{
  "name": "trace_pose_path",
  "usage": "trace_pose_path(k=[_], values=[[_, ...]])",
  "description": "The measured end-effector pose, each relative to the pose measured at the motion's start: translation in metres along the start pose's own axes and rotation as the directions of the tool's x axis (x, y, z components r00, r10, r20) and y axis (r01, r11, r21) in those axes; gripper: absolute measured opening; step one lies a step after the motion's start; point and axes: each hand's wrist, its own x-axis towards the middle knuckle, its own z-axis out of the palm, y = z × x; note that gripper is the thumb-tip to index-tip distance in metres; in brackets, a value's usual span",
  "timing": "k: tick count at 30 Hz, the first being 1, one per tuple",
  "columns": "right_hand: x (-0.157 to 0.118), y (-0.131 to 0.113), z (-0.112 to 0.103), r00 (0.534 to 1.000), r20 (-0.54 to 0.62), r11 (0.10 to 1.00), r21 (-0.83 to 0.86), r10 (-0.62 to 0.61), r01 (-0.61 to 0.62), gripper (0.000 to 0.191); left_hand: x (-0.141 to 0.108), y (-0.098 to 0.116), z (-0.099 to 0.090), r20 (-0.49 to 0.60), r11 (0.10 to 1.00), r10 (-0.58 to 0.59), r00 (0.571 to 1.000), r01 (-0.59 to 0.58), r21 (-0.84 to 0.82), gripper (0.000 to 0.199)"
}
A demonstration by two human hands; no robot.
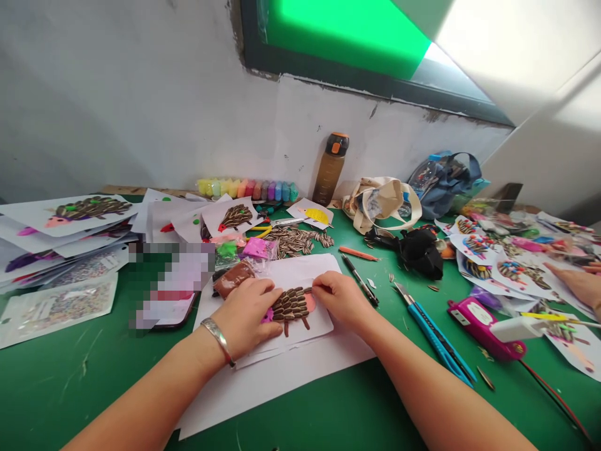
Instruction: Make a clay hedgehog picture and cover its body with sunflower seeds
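Observation:
A white sheet of paper [323, 322] carries a hedgehog picture [288, 305] made of striped sunflower seeds, with brown legs, a pink round patch at its right and purple clay at its left. My left hand [248, 310], a silver bracelet on its wrist, rests on the paper's left side with its thumb apart from the fingers, beside the purple clay. At the right end of the picture is my right hand [335, 297], fingertips pinched together above the pink patch; whatever they hold is too small to make out. More white paper [282, 388] lies underneath.
Sunflower seeds [293, 241], a black pen [359, 280] and blue cutters [436, 335] surround the paper. A magenta glue gun [488, 329] lies right, near another person's hand [575, 285]. Behind stand a bottle [331, 169] and clay pack [246, 189]. Finished pictures [89, 213] are stacked left.

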Motion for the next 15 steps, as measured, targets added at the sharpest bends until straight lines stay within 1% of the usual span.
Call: trace_pose_path(k=[6,10,15], values=[[0.0015,-0.0031,0.0046,1.000,-0.020,0.999,-0.032,-0.009,0.008,0.018,0.0004,0.0011,-0.0012,-0.006,1.000,0.010,1.000,-0.010,0.004,0.042],[0.0019,-0.0029,0.0061,1.000,-0.021,0.999,-0.044,-0.019,0.018,0.019,0.0002,0.0023,-0.0026,0.015,1.000,0.002,1.000,-0.002,0.002,0.043],[0.0024,-0.0051,0.0064,0.999,-0.016,0.998,-0.049,-0.028,0.027,0.020,0.0013,0.0022,-0.0019,0.005,1.000,0.004,1.000,-0.004,0.013,0.042]])
